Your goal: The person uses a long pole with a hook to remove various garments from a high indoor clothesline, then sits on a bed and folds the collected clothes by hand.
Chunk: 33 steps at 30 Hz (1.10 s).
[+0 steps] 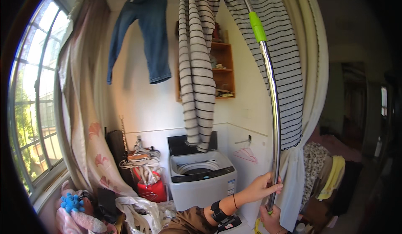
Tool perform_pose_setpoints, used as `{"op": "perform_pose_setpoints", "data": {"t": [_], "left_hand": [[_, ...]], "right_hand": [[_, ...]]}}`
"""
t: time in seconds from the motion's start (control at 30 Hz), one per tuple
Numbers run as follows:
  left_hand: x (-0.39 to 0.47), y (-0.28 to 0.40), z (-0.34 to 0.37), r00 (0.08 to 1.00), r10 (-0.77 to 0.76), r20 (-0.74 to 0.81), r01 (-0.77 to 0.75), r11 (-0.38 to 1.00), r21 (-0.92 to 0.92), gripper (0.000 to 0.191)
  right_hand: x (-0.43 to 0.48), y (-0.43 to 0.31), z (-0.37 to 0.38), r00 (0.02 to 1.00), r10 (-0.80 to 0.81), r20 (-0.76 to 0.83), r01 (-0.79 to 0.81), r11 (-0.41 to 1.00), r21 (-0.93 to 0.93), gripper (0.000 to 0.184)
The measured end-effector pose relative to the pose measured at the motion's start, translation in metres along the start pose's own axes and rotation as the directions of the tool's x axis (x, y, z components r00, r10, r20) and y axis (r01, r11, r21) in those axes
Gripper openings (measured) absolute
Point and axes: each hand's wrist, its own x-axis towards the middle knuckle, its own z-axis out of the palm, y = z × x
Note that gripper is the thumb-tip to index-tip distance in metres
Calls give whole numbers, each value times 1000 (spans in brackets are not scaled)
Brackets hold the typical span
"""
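My left hand (265,187) is wrapped around a shiny metal telescopic pole (272,102), a little above its lower end. Below it, my right hand (271,218) grips the pole's bottom, where some green shows at the fingers. A bright green collar (257,26) joins the pole's thick section to a thinner one that runs up out of the picture. Behind the pole hangs a grey garment with black stripes (279,77); two long parts of it hang down, and its top is cut off. Whether the pole's tip touches the garment is out of view.
Blue jeans (141,36) hang further left. Below stands a top-loading washing machine (204,177), lid raised. Clothes hangers (143,157) and a red bucket (152,191) are beside it. A wooden wall shelf (224,74) is behind the striped garment. Curtains (84,108) flank the window (37,86).
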Motion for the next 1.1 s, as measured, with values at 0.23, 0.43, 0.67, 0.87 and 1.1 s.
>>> {"op": "perform_pose_setpoints", "data": {"t": [0.23,0.43,0.67,0.87,1.1], "left_hand": [[44,-24,86,963,28,270,36,972,-232,22],[76,-23,158,874,74,480,74,956,-283,27],[102,-36,256,687,70,723,155,958,-240,27],[108,-61,335,567,135,812,228,922,-312,24],[119,-88,402,547,219,808,202,902,-381,20]], "right_hand": [[-43,-5,-83,969,15,-246,-67,977,-201,13],[-106,-12,-156,900,-159,-407,-18,917,-399,10],[-197,-28,-218,776,-119,-619,-93,950,-299,17],[-267,-45,-251,701,-64,-711,-261,904,-338,15],[-303,-41,-287,592,60,-804,-296,944,-147,22]]}}
